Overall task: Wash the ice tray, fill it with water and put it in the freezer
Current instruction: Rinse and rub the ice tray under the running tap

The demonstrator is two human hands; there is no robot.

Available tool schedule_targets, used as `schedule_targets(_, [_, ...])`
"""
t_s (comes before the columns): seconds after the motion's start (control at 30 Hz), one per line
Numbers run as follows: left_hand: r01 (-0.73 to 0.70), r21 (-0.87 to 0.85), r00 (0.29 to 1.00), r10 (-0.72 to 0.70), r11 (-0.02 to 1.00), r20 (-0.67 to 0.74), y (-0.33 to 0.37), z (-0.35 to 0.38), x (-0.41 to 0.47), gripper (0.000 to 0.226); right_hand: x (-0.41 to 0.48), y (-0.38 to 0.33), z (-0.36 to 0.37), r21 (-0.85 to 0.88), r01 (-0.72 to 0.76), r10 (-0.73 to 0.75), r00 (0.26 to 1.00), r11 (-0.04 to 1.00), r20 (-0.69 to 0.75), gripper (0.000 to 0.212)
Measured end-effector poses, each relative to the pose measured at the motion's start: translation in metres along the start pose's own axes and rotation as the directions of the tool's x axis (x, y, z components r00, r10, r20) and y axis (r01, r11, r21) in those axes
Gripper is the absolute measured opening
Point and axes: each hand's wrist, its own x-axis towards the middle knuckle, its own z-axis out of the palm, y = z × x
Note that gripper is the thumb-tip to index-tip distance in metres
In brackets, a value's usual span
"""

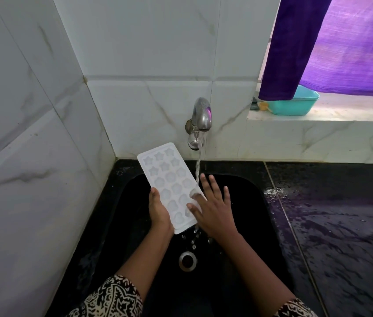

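Gripping the ice tray, left hand hides its fingers underneath; right hand, spread flat, touches it.

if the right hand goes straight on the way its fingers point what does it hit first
Probably the water stream from the tap, just ahead of the right hand; beyond it, the tiled wall. Depth is unclear.

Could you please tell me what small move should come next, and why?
Probably shift the white plastic ice tray with star-shaped moulds right, under the stream from the steel tap: the water falls along its right edge, past most moulds, while the left hand grips its left edge and the right hand touches it with straight fingers.
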Motion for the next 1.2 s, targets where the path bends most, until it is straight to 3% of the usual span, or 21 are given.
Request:
schedule_targets(0.17, [0.007, -0.017, 1.000, -0.007, 1.000, 0.010, 0.000, 0.002, -0.001, 0.053, 0.004, -0.011, 0.003, -0.102, 0.001, -0.020, 0.984, 0.995, -0.178, 0.049])
schedule_targets(0.37, [-0.003, 0.007, 1.000, 0.003, 1.000, 0.016, 0.000, -0.004, 0.001, 0.058, 0.006, 0.002, 0.005, -0.135, 0.020, -0.047, 0.980, 0.991, -0.195, 0.045])
schedule_targets(0.47, [0.012, 0.022, 1.000, -0.013, 1.000, 0.029, 0.001, 0.000, -0.003, 0.054, 0.005, -0.010, 0.005, -0.127, 0.040, -0.062, 0.983, 0.991, -0.174, 0.048])
schedule_targets(0.6, [0.010, 0.035, 1.000, -0.011, 0.999, 0.029, 0.004, -0.007, -0.003, 0.048, 0.003, 0.008, 0.002, -0.102, 0.113, -0.116, 0.993, 0.988, -0.021, 0.055])
schedule_targets(0.77, [0.035, 0.037, 0.999, -0.036, 0.999, 0.011, -0.002, -0.004, -0.007, 0.054, 0.003, 0.001, 0.004, -0.131, 0.081, -0.095, 0.990, 0.988, -0.103, 0.059])
schedule_targets(0.93, [0.015, 0.032, 1.000, -0.015, 0.999, 0.008, 0.000, -0.004, -0.006, 0.056, 0.000, 0.010, -0.003, -0.020, 0.082, -0.081, 0.995, 0.996, 0.058, 0.088])
schedule_targets(1.07, [0.014, 0.009, 1.000, -0.014, 1.000, -0.009, -0.006, 0.002, -0.012, 0.053, 0.003, 0.006, -0.003, -0.052, 0.045, -0.048, 0.998, 0.998, -0.047, 0.078])
schedule_targets(1.2, [-0.006, 0.006, 1.000, 0.006, 1.000, -0.010, -0.006, -0.004, -0.007, 0.057, -0.002, 0.003, 0.001, 0.003, 0.073, -0.073, 0.997, 0.997, 0.014, 0.091])
